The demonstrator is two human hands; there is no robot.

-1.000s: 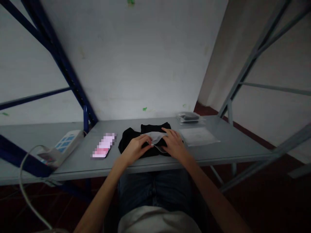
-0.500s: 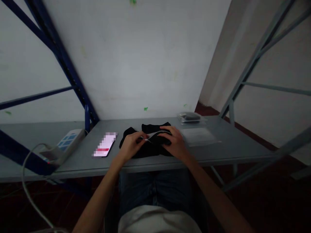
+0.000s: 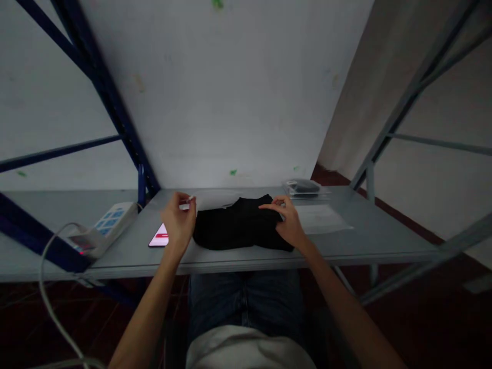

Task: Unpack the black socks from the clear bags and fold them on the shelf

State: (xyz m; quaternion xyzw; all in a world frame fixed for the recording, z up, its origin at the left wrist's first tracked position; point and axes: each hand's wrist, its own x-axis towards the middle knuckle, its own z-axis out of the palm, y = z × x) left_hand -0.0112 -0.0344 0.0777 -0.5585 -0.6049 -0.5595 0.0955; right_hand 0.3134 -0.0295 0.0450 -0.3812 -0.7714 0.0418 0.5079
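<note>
A black cloth item (image 3: 238,225) lies spread on the grey table in front of me. My left hand (image 3: 180,220) is raised beside its left end, fingers pinched on a small white piece (image 3: 190,198). The hand partly covers a phone (image 3: 159,237) with a lit screen. At the cloth's right end is my right hand (image 3: 286,220), its index finger stretched out over the fabric and the thumb apart from it. Whether any finger there grips the fabric is hard to see.
Right of the cloth lies a flat translucent bag (image 3: 323,219). Packaged dark items (image 3: 305,188) are stacked behind it. A power strip (image 3: 113,225) with a white cable (image 3: 48,302) is at the left, by the blue rack post (image 3: 115,113).
My left hand has moved left and up from the cloth, with the small white piece. The pale strip across the cloth's middle no longer shows; the black fabric lies flatter. My right hand has shifted slightly right.
</note>
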